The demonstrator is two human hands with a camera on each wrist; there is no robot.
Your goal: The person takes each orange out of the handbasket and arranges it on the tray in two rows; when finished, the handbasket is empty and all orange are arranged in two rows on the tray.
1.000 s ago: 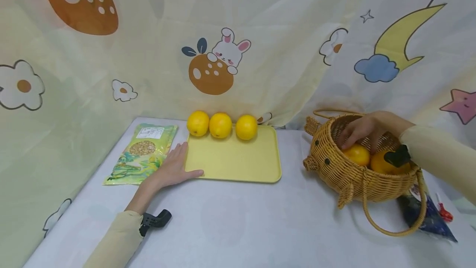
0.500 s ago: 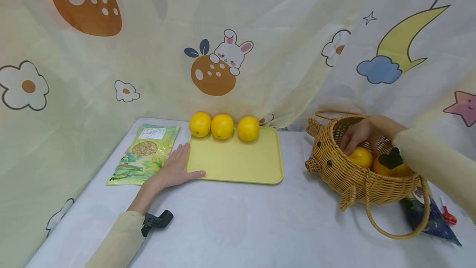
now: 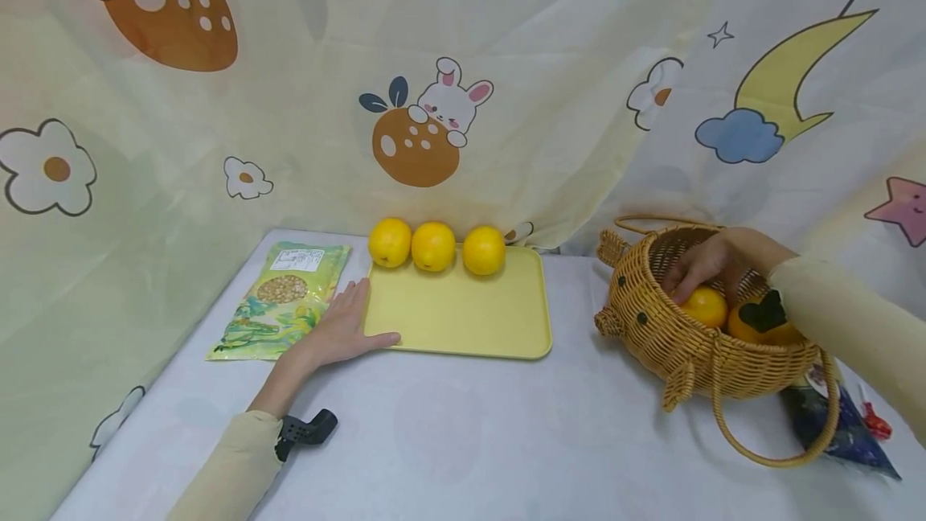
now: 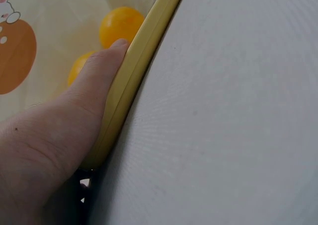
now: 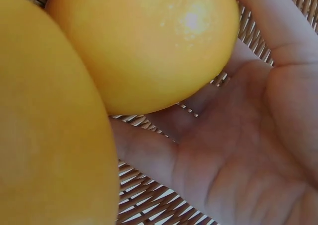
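Inside a pig-shaped wicker basket at the right, my right hand holds an orange, thumb on its near side. The right wrist view has this orange against the hand, fingers reaching behind it and partly hidden. A second orange lies beside it under the wrist. At the left, my left hand rests with straight fingers along the edge of a yellow tray; in the left wrist view, its thumb lies on the rim. Three oranges line the tray's far side.
A green bag of beans or grains lies left of the tray. Behind the basket's right side are a dark blue packet and a small red-wrapped item. A patterned cloth hangs behind the white table.
The head view has shifted slightly. My right hand has settled a little lower around the orange in the basket. The left hand and the tray stay as they were.
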